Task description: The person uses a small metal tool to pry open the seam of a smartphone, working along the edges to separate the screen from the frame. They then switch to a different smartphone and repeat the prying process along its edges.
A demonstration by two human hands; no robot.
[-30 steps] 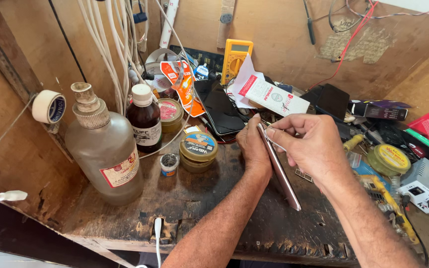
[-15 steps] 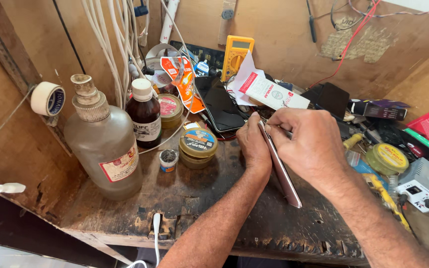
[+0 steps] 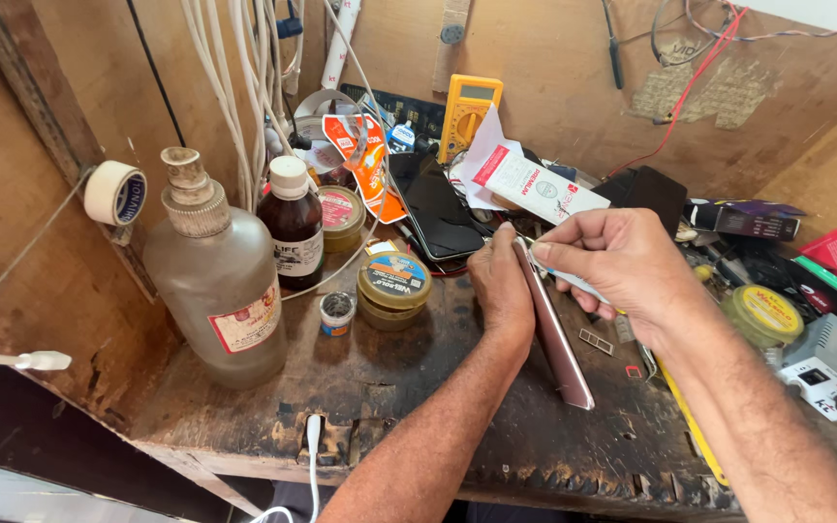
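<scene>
1. Pink-backed phone (image 3: 552, 334) stands on its long edge on the worn wooden bench (image 3: 380, 387), tilted up so its top end meets your fingers; the edge-on pose exposes the side seam to the tool.
2. Your left hand (image 3: 501, 291) wraps the phone's left face, fingers closed against it, bracing it so it can't tip or slide.
3. Your right hand (image 3: 612, 266) pinches a thin metal tool (image 3: 573, 281), thumb and forefinger pressed together, tip at the phone's upper end. Exact contact point is too small to tell.
4. Small loose parts (image 3: 598, 339) lie on the bench just right of the phone, kept within reach.
5. Round tin (image 3: 394, 289) and a tiny open pot (image 3: 338, 312) sit just left of your left hand, near the work.
6. Big cloudy bottle (image 3: 220, 291) and brown bottle (image 3: 294, 232) stand upright further left, well apart from the phone.
7. Black phone (image 3: 438, 208) lies flat behind, set aside.
</scene>
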